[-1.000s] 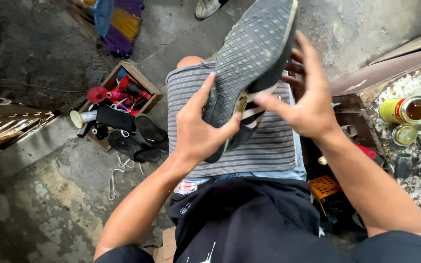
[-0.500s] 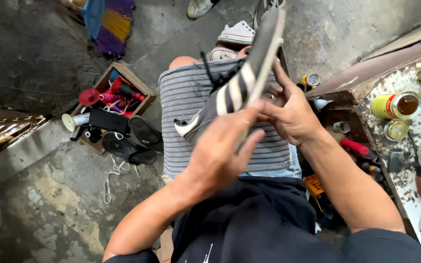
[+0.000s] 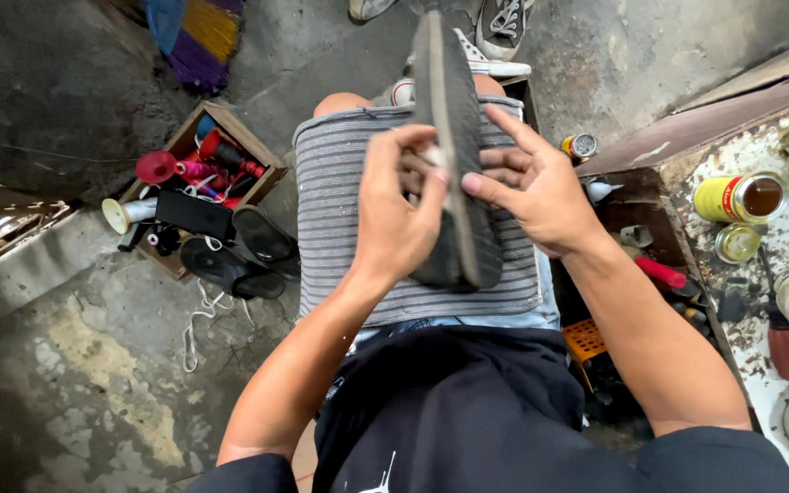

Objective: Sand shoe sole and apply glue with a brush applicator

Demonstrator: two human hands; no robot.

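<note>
A dark shoe (image 3: 454, 173) stands on edge over my lap, its grey sole facing right and its toe pointing away from me. My left hand (image 3: 394, 210) grips its left side, thumb pressed near the sole's edge. From the right, my right hand (image 3: 536, 187) holds it with fingers spread against the sole. A grey striped cloth (image 3: 335, 219) covers my thighs under the shoe.
A wooden box (image 3: 198, 187) of thread spools and dark sandals sits on the concrete floor at left. An open yellow can (image 3: 740, 197), a small jar (image 3: 738, 243) and tools lie on the stained bench at right. Sneakers (image 3: 502, 32) stand ahead.
The shoe has been turned from sole-up, through a tilted side view, to standing on edge. Both hands shifted their grip around it and came closer together.
</note>
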